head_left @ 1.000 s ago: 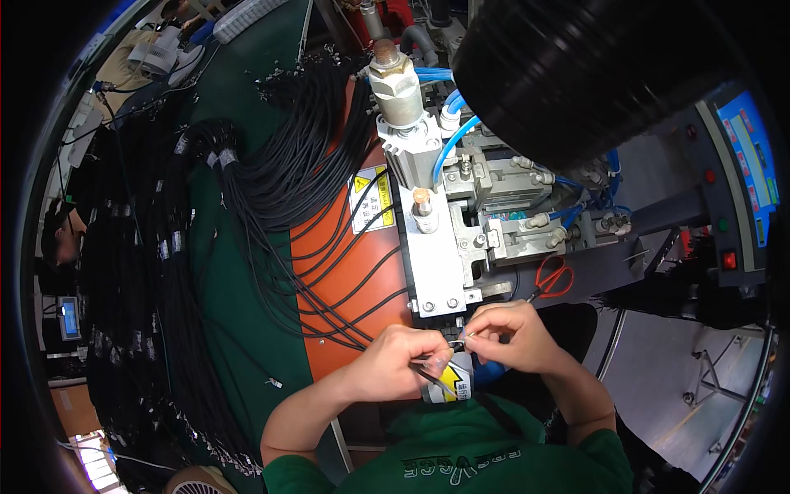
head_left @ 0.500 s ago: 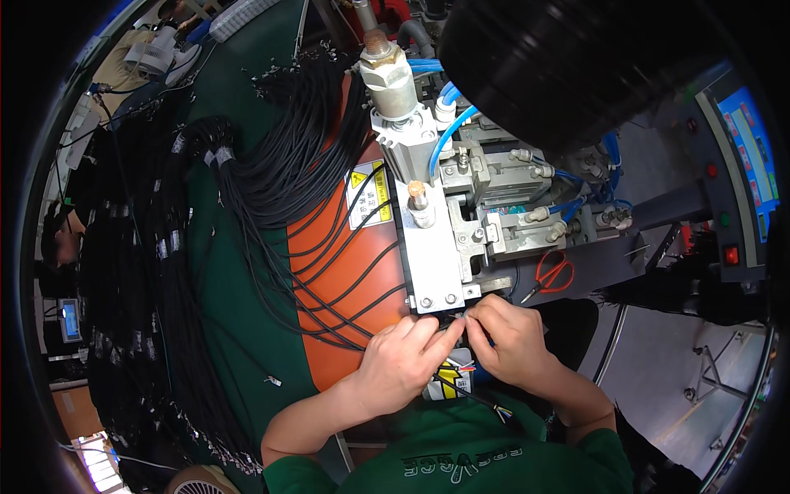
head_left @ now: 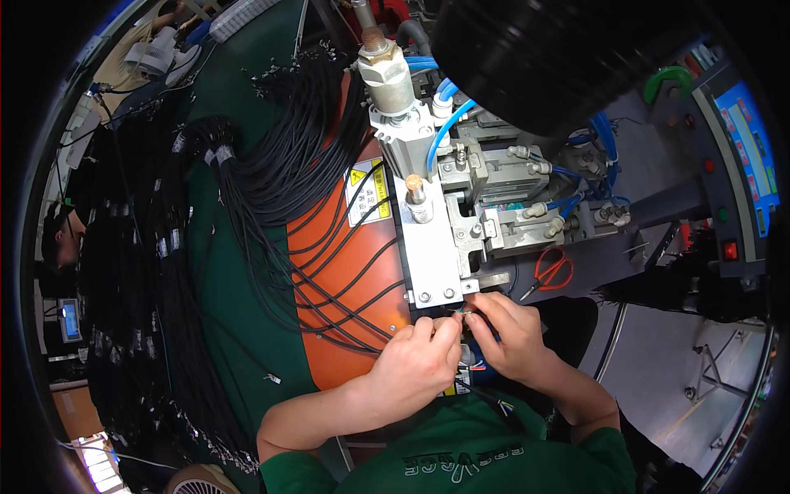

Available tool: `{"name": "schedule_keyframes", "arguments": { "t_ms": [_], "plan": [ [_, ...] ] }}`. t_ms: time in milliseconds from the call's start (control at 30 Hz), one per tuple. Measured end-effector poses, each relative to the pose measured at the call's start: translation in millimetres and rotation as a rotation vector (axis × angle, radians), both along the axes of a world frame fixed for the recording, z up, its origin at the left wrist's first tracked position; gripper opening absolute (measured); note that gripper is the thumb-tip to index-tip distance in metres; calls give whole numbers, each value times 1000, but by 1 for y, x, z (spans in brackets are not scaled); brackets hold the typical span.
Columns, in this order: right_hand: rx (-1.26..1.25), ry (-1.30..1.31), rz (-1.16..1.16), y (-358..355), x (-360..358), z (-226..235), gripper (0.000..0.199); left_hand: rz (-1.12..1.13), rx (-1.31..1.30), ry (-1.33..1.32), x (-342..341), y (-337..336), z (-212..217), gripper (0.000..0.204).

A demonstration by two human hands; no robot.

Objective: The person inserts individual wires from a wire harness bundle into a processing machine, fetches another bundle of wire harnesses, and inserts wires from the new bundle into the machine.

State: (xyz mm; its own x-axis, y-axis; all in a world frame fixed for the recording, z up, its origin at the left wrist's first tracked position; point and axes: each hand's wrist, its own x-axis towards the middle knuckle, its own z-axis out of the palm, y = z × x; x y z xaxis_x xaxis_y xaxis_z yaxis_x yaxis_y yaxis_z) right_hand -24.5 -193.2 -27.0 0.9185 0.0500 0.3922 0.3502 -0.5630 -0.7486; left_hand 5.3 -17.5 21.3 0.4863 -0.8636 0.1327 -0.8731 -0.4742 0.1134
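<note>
My left hand (head_left: 415,366) and my right hand (head_left: 506,329) meet just under the lower edge of a grey metal press machine (head_left: 432,247). Both pinch the thin coloured wire ends (head_left: 466,314) of a black cable (head_left: 485,397) and hold them at the machine's opening. The cable runs back down toward my chest, over a green shirt. Fingertips of the two hands nearly touch each other.
An orange machine cover (head_left: 346,280) lies left of the press, crossed by several black cables (head_left: 271,181) that fan out from bundles on the green table (head_left: 218,272). Red-handled scissors (head_left: 550,270) lie right of the press. Blue air hoses (head_left: 448,119) and a control panel with a screen (head_left: 745,140) stand at the right.
Both hands moved up from near my chest to the machine's lower edge, bringing the cable's wire ends with them. The view shifted slightly.
</note>
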Motion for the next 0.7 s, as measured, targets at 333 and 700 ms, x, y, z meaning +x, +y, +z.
{"name": "schedule_keyframes", "arguments": {
  "t_ms": [333,700],
  "plan": [
    [-123,136,53,-8,4,0,9,-4,-68,100,10,5,2,34],
    [-226,69,57,-6,2,6,11,11,-128,77,9,9,-5,33]
  ]
}}
